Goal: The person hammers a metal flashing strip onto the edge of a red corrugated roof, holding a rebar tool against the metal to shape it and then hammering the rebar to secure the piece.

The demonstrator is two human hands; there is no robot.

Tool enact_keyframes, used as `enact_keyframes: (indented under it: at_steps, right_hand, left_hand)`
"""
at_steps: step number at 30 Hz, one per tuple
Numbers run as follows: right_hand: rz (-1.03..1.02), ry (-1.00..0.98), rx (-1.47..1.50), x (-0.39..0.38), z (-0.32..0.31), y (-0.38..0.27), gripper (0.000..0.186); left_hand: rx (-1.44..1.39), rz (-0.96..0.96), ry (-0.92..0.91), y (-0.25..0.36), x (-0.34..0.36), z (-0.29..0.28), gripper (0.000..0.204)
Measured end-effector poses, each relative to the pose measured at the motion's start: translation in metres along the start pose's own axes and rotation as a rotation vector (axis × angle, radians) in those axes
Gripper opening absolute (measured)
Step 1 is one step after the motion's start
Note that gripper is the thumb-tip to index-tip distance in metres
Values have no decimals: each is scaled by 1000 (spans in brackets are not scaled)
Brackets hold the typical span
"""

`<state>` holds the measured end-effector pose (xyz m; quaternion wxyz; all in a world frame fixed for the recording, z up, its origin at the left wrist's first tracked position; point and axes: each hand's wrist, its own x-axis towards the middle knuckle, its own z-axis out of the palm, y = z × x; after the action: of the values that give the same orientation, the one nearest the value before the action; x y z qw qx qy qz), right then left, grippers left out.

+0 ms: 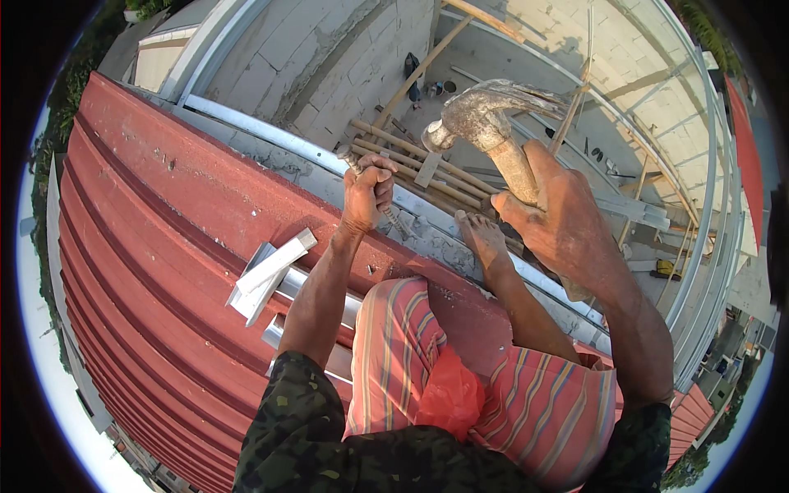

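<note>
My left hand (pixel 367 193) is wrapped round a short ribbed metal rod (pixel 399 223), held upright and slanted on the grey mortar edge along the wall top (pixel 440 244). Its upper end (pixel 348 156) shows above my fist. My right hand (pixel 556 222) grips a worn claw hammer (pixel 472 119) by its pale handle, with the head raised to the right of the rod's top. My bare right foot (pixel 485 246) rests on the edge between them. Beside it runs the red corrugated roofing (pixel 164 222) under me.
Loose silver metal pieces (pixel 271 279) lie on the roofing by my left arm. Past the edge is a drop into a block-walled room (pixel 271 49) with bamboo poles (pixel 436 177), buckets and tools below. Metal framing (pixel 699 164) runs along the right.
</note>
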<state>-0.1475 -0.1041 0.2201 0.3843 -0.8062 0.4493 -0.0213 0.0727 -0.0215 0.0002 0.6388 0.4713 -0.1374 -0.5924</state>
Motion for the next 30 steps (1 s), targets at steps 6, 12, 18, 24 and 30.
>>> enact_keyframes:
  at_steps: [6,12,18,24,30]
  right_hand:
    - [59,68,76,-7,13,29,28]
    - [70,71,85,-8,13,26,27]
    - [161,10,53,-10,18,16,38]
    - [30,128,108,-14,20,3,25]
    - [24,88,42,-4,17,-4,26]
  left_hand:
    - [-40,12,-4,-2,-8,3,11]
    - [49,152,-73,11,-13,19,14]
    - [210,60,-139,8,-17,26,13]
    - [379,196,-223,3,-21,21,12]
    - [272,100,-225,-1,-15,32,12]
